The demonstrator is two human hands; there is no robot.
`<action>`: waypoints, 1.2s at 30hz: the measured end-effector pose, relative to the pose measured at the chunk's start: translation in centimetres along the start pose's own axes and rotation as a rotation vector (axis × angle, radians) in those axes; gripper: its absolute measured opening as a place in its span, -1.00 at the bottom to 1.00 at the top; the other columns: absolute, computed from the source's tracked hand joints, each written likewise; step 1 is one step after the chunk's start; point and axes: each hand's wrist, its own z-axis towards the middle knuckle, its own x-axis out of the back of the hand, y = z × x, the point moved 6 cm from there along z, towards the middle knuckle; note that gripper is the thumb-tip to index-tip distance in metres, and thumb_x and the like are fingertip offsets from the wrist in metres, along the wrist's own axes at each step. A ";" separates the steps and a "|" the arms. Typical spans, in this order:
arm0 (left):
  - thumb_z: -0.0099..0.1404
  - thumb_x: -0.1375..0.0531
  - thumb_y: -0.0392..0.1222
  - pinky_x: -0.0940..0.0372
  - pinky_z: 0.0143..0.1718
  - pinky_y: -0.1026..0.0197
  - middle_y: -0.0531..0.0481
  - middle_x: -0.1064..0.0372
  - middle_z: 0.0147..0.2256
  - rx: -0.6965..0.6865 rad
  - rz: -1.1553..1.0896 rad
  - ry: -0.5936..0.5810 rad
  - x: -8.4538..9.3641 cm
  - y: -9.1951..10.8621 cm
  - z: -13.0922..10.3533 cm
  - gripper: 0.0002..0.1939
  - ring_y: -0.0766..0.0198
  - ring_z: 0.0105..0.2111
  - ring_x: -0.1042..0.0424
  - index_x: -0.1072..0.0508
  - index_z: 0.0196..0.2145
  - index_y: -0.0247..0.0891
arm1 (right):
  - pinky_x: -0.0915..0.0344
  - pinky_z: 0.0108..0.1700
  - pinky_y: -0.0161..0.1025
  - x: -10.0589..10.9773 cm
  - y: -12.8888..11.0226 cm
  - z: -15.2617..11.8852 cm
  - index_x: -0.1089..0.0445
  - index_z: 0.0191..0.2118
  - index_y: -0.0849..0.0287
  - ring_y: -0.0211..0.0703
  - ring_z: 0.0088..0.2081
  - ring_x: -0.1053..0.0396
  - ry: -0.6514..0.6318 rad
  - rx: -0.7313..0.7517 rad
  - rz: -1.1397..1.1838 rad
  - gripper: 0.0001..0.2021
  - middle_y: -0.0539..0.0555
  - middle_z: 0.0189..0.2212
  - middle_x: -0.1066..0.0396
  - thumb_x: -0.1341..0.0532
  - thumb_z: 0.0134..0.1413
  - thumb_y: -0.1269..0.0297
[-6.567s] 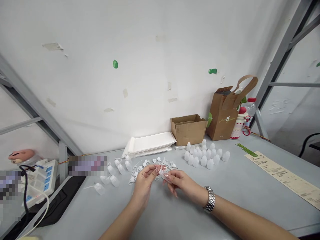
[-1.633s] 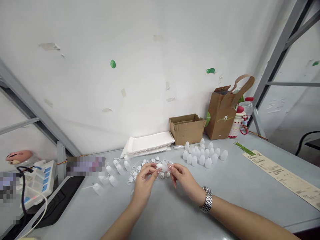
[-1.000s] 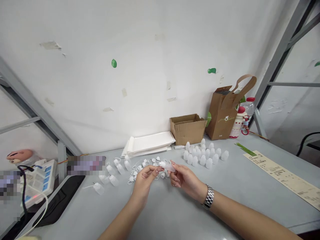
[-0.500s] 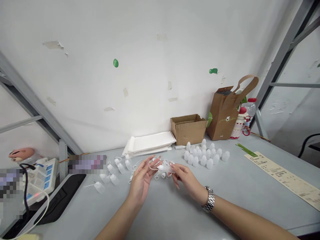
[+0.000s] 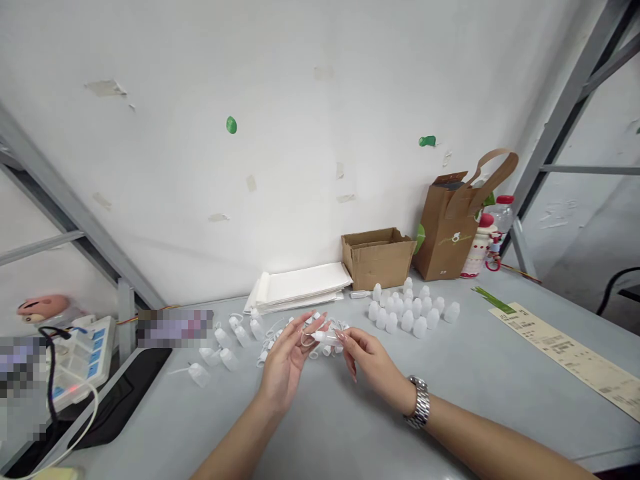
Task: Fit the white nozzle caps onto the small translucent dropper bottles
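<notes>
Between my hands is a small translucent bottle (image 5: 330, 338) with a white cap and a thin white cord loop, lying nearly level above the table. My right hand (image 5: 377, 367) pinches its clear end between thumb and fingers. My left hand (image 5: 284, 365), palm up, has its fingers closed at the cap and cord; the exact grip is partly hidden. Behind and under the fingers lies a pile of white corded caps (image 5: 345, 327). To the right stand several frosted bottles without cords (image 5: 407, 319). Several frosted bottles with caps and cords (image 5: 229, 360) are grouped on the left.
White padded envelopes (image 5: 305, 283) lie stacked by the wall. Beside them are a cardboard box (image 5: 379, 263) and a brown paper bag (image 5: 445, 240). A long printed paper strip (image 5: 565, 350) crosses the right side. A power strip (image 5: 83, 363) and a black tray-like object (image 5: 123, 400) sit left.
The bottle's clear body shows more plainly between my hands. My left fingers have shifted slightly to the right; my right hand has barely moved.
</notes>
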 end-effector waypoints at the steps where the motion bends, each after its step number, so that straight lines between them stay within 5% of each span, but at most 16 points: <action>1: 0.18 -0.17 -0.13 -0.15 0.01 0.02 -0.19 -0.41 -0.03 0.001 0.009 0.006 0.0 0.0 0.0 -0.68 0.02 -0.01 -0.36 -0.43 -0.11 -0.26 | -0.11 -0.55 -0.33 0.0 0.0 0.0 -0.12 -0.57 0.12 -0.33 -0.68 -0.08 0.000 -0.002 0.000 -0.55 -0.14 -0.75 -0.08 -0.02 0.07 -0.16; 36: 0.22 -0.13 -0.09 -0.08 0.01 0.02 -0.14 -0.37 0.02 -0.077 0.126 0.116 0.6 -1.3 -0.5 -0.67 0.06 0.00 -0.34 -0.31 -0.05 -0.17 | -0.10 -0.50 -0.33 -0.3 0.3 -1.1 -0.22 -0.44 0.15 -0.26 -0.60 -0.13 0.140 0.034 -0.336 -0.66 -0.11 -0.68 -0.14 0.03 0.19 0.02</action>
